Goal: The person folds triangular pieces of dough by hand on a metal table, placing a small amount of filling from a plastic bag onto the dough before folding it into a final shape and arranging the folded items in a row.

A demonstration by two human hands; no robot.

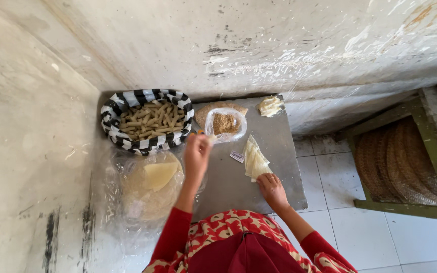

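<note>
My left hand (197, 151) is raised over the left edge of a grey metal board (279, 151), its fingers pinched on a small pale piece near a black-and-white striped bag (115, 114) full of rolled pastry sticks (150, 121). My right hand (271, 188) rests on the board, fingertips on the near end of a stack of pale triangular dough sheets (255, 159). A clear plastic bag of brown crumbly filling (225, 124) stands open just beyond my left hand.
A clear plastic bag with round pale wrappers (153, 184) lies on the floor to the left. A lump of dough (270, 106) sits at the board's far corner, and a small label (236, 156) lies on the board. Woven round trays in a green wooden frame (400, 167) stand at right, rough concrete walls behind.
</note>
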